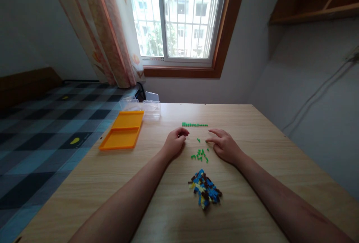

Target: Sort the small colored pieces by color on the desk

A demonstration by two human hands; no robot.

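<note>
My left hand [175,142] rests on the table with its fingers curled in. Whatever may be inside its fingers is hidden. To the right, my right hand [224,145] has its fingers stretched out and apart, with nothing seen between them. A small green piece [198,140] lies between the two hands. Nearer to me is a loose scatter of small green bricks [200,155]. Beyond my hands, several green bricks stand in a straight row [195,125], taller at its left end. Closest to me is a heap of blue, brown and yellow bricks [205,190].
An orange two-part tray [123,130] lies at the table's left. Behind it stand clear plastic boxes [152,110] with raised lids. The wooden table [269,160] meets a bed with a checked cover [42,130] on the left. A window [185,18] is ahead.
</note>
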